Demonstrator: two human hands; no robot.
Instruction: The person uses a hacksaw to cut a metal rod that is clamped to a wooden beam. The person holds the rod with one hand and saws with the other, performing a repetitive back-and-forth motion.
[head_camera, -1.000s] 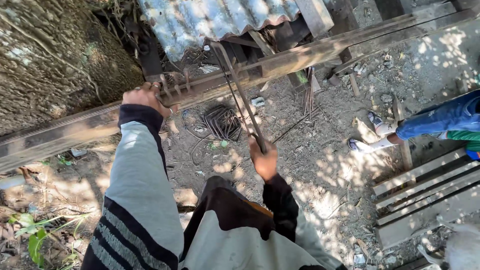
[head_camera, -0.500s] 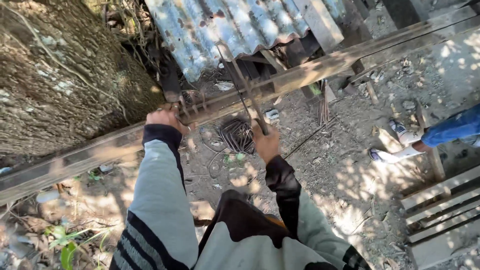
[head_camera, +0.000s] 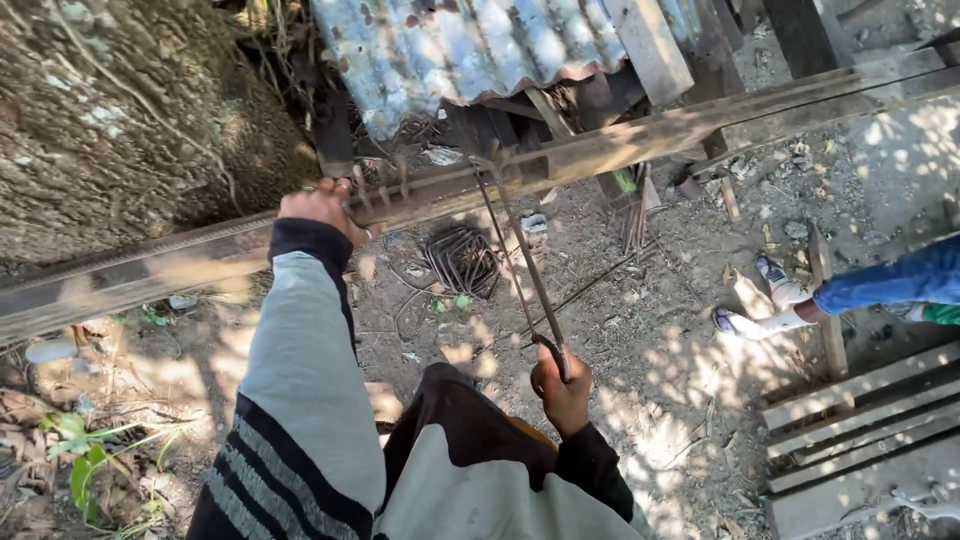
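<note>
Rusty steel, the long bending lever (head_camera: 520, 265) runs diagonally from the wooden beam (head_camera: 600, 150) down toward us, its handle end low. Our right hand (head_camera: 562, 392) is wrapped tight around that handle. Our left hand (head_camera: 325, 208) grips bent rods (head_camera: 385, 185) on the beam.

A long wooden beam (head_camera: 600, 150), weathered and sunlit, runs slantwise across the yard, higher at the right. Short bent metal rods stand along its top edge near the left hand (head_camera: 322, 207), which rests on it. A thin rusty steel rod (head_camera: 520, 260) slopes down from the beam to the right hand (head_camera: 562, 390), closed around its lower end.
</note>
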